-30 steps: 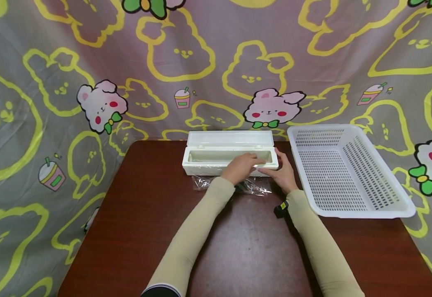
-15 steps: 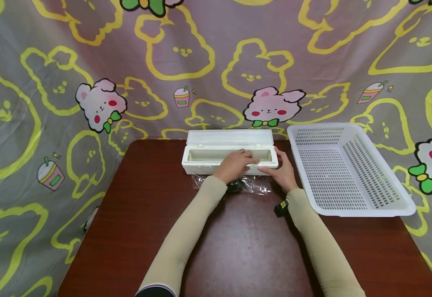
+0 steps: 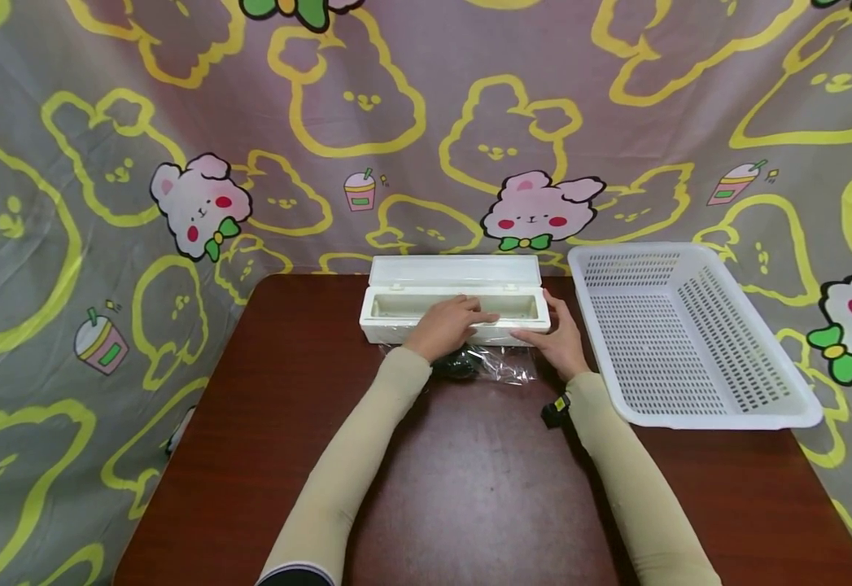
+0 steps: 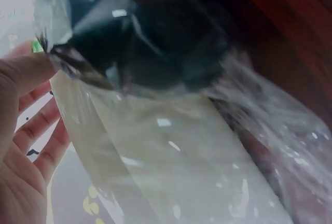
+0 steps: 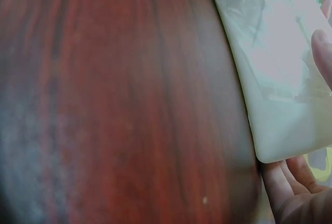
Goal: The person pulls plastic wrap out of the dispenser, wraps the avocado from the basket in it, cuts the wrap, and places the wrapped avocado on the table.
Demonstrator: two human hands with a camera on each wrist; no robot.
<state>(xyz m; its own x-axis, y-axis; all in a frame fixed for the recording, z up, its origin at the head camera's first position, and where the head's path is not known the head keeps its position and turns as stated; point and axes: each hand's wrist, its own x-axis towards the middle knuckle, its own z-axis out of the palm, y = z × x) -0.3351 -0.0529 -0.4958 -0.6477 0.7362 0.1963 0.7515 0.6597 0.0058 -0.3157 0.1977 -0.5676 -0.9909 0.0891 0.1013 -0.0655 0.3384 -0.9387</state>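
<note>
Right, onto an open white box (image 3: 455, 291) at the upper centre of the frame, set toward the far edge of the table (image 3: 264, 423), with the lid (image 3: 455, 270) tipped back behind. Angled up and inward from the bottom edge in beige sleeves (image 3: 356, 464). From the left: palm down with the left hand (image 3: 442, 327), over the front rim, with the forefinger pointed toward the right of the frame and the thumb against clear plastic (image 3: 506, 366) draped down the front. Pinching it? Can't tell; fairly straight and spread in the other fingers. From the right: gripping the box's right end with the right hand (image 3: 561, 342), thumb on the front face, fingers round the corner. Just below the left hand, something dark (image 3: 457, 364), too unclear to name. Over at the right of the frame, a white basket (image 3: 718, 422).
</note>
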